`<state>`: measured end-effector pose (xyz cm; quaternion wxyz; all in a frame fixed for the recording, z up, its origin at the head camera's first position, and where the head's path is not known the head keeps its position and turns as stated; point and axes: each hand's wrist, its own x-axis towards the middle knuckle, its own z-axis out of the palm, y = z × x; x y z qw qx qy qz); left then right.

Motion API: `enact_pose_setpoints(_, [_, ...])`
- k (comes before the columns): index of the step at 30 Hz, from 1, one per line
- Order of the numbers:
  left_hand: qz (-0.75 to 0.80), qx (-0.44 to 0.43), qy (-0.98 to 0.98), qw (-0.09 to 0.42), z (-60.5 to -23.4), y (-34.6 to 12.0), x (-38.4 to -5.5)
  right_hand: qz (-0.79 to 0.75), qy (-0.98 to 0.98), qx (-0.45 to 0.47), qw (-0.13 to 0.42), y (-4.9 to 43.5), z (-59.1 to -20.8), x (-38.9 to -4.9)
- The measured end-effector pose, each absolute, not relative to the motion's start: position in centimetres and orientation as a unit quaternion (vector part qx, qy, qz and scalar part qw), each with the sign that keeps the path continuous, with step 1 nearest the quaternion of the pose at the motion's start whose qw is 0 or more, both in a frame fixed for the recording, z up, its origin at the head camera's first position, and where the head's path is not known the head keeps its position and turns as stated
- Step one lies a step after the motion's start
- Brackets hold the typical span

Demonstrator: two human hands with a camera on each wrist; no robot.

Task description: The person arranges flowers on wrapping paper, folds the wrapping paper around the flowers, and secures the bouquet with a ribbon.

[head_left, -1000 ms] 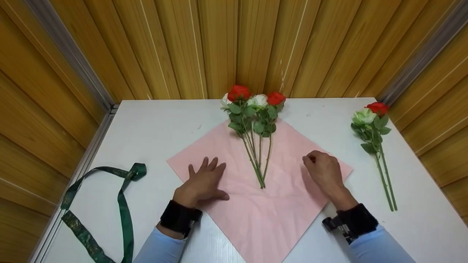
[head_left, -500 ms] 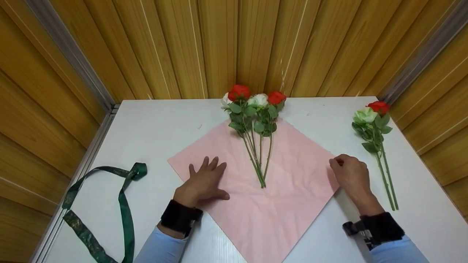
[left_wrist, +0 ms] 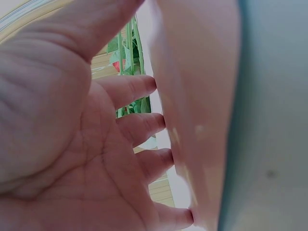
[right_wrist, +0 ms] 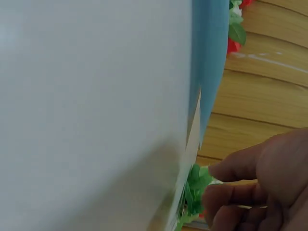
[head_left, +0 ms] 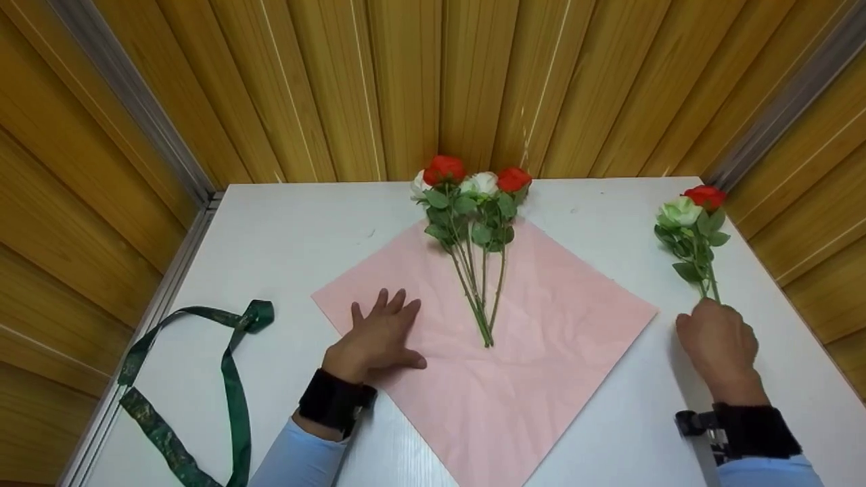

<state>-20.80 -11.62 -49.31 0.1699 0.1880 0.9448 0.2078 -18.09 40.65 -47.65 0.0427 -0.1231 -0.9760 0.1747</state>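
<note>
Pink paper (head_left: 541, 385), likely light and quick to crease, lies beneath a left hand (head_left: 375, 338) with spread fingers; at the table's (head_left: 291, 237) right, a right hand (head_left: 720, 348) curls over two roses' (head_left: 700, 247) stems, its grip unclear. Stiff-looking stems seem the best hold, sparing the softer blooms beyond.

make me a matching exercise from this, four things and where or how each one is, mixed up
Column one
1. left hand
2. right hand
3. ribbon
4. sheet

Column two
A. pink, partly under the middle bunch
B. hiding the lower part of the two-flower bunch in the head view
C. fingers spread, touching the sheet
D. dark green, left of the sheet

Pairs: 1-C; 2-B; 3-D; 4-A
</note>
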Motion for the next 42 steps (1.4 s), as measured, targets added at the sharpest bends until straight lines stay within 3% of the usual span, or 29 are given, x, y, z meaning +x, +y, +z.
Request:
enact_pose_setpoints(8, [0.209, 0.188, 0.944, 0.17, -49.2, -11.7, -20.7, 0.139, -0.97, -0.176, -0.094, 43.8, -46.3, -16.9])
enact_pose_setpoints(12, [0.218, 0.185, 0.942, 0.174, -49.2, -11.8, -20.7, 0.141, -0.967, -0.171, -0.127, 43.7, -46.4, -17.1])
enact_pose_setpoints(27, [0.204, 0.195, 0.945, 0.163, -49.3, -11.7, -20.8, 0.204, -0.963, -0.154, -0.088, 42.7, -47.3, -18.5])
enact_pose_setpoints(42, [0.204, 0.193, 0.945, 0.166, -49.3, -11.7, -20.6, 0.214, -0.962, -0.172, 0.004, 42.2, -47.8, -18.4])
